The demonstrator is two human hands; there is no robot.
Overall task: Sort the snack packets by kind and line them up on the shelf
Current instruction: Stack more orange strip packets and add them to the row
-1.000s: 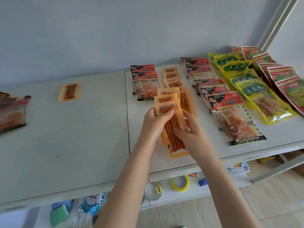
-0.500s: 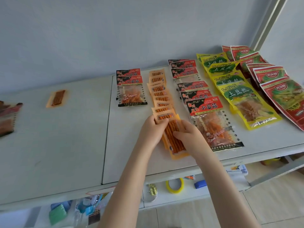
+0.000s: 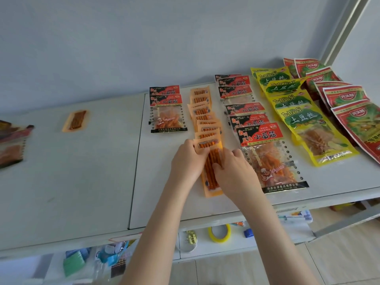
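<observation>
Both my hands meet on the nearest orange stick-snack packet point(image 3: 211, 177), at the front of an overlapping column of the same orange packets point(image 3: 202, 112). My left hand point(image 3: 188, 159) pinches its upper left corner. My right hand point(image 3: 234, 171) grips its right side, thumb on the sticks. Two red-topped clear packets point(image 3: 166, 112) lie left of the column; a longer column of them point(image 3: 265, 149) lies right. Further right come yellow packets point(image 3: 312, 130) and red-green packets point(image 3: 357, 120). One orange packet point(image 3: 76, 120) lies alone at left.
The white shelf point(image 3: 82, 182) has a seam down its middle and a front edge near my forearms. A blurred pile of packets point(image 3: 12, 145) sits at the far left edge. Below, a lower shelf holds a yellow tape roll point(image 3: 219, 233) and small clutter.
The view has shifted, so everything sits further right in frame. Both hands have stayed on the front orange packet, which now lies straighter in line with its column.
</observation>
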